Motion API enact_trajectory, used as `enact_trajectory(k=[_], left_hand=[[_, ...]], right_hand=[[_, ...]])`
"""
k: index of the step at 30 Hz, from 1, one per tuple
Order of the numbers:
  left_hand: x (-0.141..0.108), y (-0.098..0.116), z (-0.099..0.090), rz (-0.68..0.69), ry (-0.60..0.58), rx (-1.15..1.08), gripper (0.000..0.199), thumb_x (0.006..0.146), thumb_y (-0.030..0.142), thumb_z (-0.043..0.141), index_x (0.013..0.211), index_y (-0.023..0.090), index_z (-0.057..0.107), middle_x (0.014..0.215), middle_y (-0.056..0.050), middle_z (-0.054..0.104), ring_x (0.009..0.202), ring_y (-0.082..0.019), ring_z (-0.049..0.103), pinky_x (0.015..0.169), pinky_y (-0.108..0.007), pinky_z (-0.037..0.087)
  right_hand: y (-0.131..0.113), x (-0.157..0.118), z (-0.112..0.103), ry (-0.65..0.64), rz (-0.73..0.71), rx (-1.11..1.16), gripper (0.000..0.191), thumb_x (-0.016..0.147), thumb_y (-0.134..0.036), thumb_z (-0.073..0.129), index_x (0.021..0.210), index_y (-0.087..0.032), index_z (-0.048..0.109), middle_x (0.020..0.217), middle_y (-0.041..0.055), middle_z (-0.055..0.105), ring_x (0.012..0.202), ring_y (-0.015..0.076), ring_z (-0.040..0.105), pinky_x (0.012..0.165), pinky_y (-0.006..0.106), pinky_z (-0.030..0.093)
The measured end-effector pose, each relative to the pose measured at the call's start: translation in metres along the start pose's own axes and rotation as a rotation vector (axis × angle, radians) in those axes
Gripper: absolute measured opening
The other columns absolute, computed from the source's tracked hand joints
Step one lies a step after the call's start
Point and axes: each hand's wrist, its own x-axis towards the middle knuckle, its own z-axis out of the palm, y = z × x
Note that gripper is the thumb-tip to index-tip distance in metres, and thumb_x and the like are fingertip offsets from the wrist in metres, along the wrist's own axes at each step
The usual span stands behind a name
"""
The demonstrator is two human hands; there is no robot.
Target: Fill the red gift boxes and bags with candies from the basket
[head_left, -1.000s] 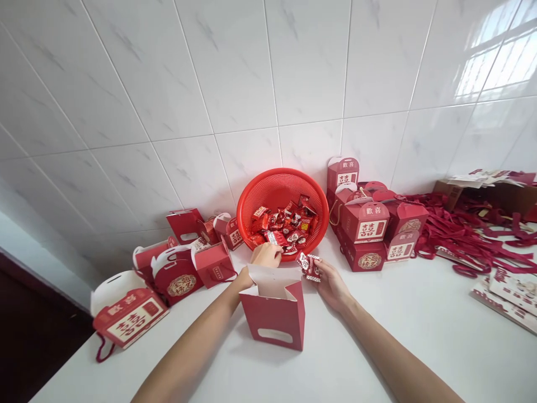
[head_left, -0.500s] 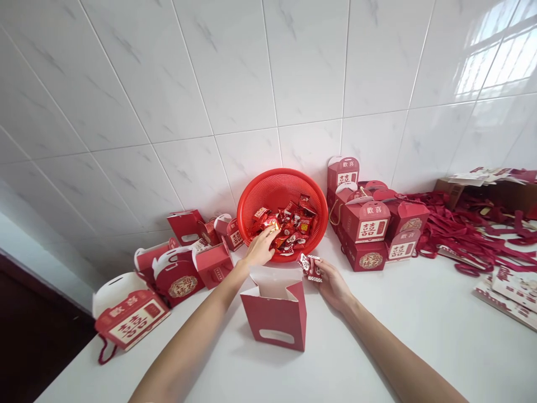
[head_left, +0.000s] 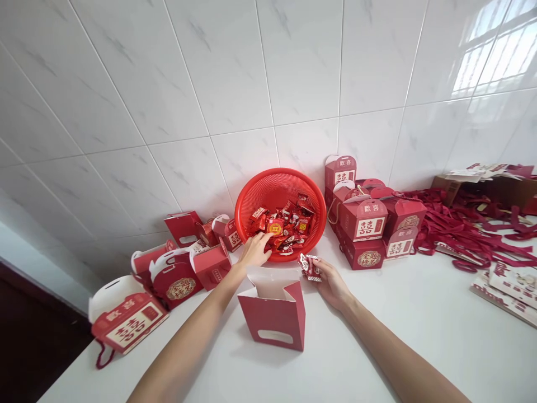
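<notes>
My left hand [head_left: 255,250] is at the front rim of a red mesh basket [head_left: 280,174] tilted up against the wall. Its fingers are closed on the lower edge of a red candy packet [head_left: 276,226] with a gold round emblem, among other wrapped candies [head_left: 288,244]. To the right of the basket's front, my right hand [head_left: 333,284] pinches small red-and-white candy packets [head_left: 310,268] just above the table. Between my forearms stands an upright red paper gift box [head_left: 272,320], its top open and a handle slot in its front. Its inside bottom is hidden.
Several red gift boxes [head_left: 213,263] stand at the left, one with its lid up [head_left: 130,322] near the table edge. Filled-out boxes [head_left: 369,224] are stacked on the right, beside heaped dark red ribbons [head_left: 444,224], flat printed cards [head_left: 512,291] and a cardboard carton [head_left: 520,193].
My left hand has drawn back slightly toward me and left, and the gold-emblem packet at its fingertips has turned to face me. My right hand keeps its packets in almost the same place.
</notes>
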Motion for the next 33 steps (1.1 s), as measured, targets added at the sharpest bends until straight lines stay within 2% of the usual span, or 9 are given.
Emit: enact_trajectory(k=[3,6,8,14,21,26,29,33], left_hand=[[-0.008,-0.005,0.003,0.024,0.051,0.004,0.044,0.081,0.013,0.060,0.124,0.020,0.064,0.116,-0.011,0.066,0.106,-0.029,0.062,0.095,-0.043,0.045],[-0.014,-0.009,0.009,0.080,0.054,-0.018,0.023,0.081,0.014,0.059,0.097,0.022,0.073,0.099,-0.008,0.071,0.100,-0.027,0.061,0.094,-0.043,0.043],[-0.014,-0.008,0.012,0.116,0.035,-0.034,0.020,0.082,0.014,0.057,0.087,0.023,0.075,0.094,-0.007,0.072,0.098,-0.026,0.060,0.096,-0.044,0.040],[-0.005,0.008,0.015,0.101,0.037,0.037,0.025,0.089,0.019,0.052,0.095,0.023,0.076,0.104,-0.009,0.073,0.101,-0.026,0.056,0.097,-0.048,0.035],[0.001,0.018,0.018,0.131,0.030,0.099,0.025,0.089,0.019,0.054,0.072,0.023,0.071,0.085,-0.008,0.071,0.097,-0.027,0.054,0.103,-0.053,0.028],[0.003,0.019,0.015,0.080,0.052,0.072,0.026,0.092,0.016,0.049,0.074,0.021,0.067,0.088,-0.009,0.070,0.098,-0.026,0.054,0.097,-0.050,0.033],[0.000,0.020,0.011,0.030,0.094,-0.022,0.026,0.095,0.023,0.045,0.080,0.020,0.065,0.088,-0.009,0.069,0.094,-0.026,0.055,0.090,-0.044,0.038],[-0.008,0.025,0.007,-0.023,0.141,-0.294,0.024,0.095,0.031,0.043,0.081,0.021,0.060,0.084,-0.005,0.069,0.083,-0.021,0.059,0.080,-0.034,0.044]], right_hand=[[0.001,0.001,0.000,0.003,0.001,0.005,0.022,0.063,-0.032,0.086,0.078,-0.020,0.074,0.081,0.0018,0.070,0.074,0.0156,0.060,0.073,0.029,0.050],[0.002,0.001,0.000,0.005,0.002,0.005,0.021,0.064,-0.032,0.085,0.078,-0.021,0.074,0.081,0.0020,0.070,0.073,0.0160,0.060,0.073,0.030,0.049],[0.002,0.001,0.000,0.003,0.001,-0.001,0.020,0.065,-0.032,0.084,0.080,-0.021,0.075,0.083,0.0024,0.071,0.074,0.0162,0.060,0.074,0.030,0.049],[0.002,0.000,0.001,0.001,0.002,-0.017,0.022,0.065,-0.033,0.085,0.080,-0.021,0.075,0.087,0.0019,0.071,0.077,0.0162,0.060,0.075,0.030,0.049],[0.002,0.000,-0.001,0.002,0.013,-0.026,0.023,0.066,-0.033,0.084,0.082,-0.020,0.075,0.085,0.0022,0.071,0.076,0.0160,0.061,0.077,0.030,0.049],[0.003,0.000,-0.002,-0.003,0.003,-0.028,0.025,0.065,-0.034,0.086,0.083,-0.020,0.075,0.086,0.0025,0.072,0.077,0.0164,0.062,0.077,0.030,0.049],[0.003,0.000,-0.001,-0.005,0.002,-0.026,0.028,0.063,-0.036,0.088,0.083,-0.020,0.076,0.085,0.0024,0.072,0.078,0.0162,0.062,0.076,0.029,0.049],[0.003,0.000,0.000,-0.002,0.002,-0.020,0.031,0.060,-0.037,0.090,0.081,-0.020,0.076,0.083,0.0022,0.072,0.076,0.0162,0.062,0.075,0.029,0.050]])
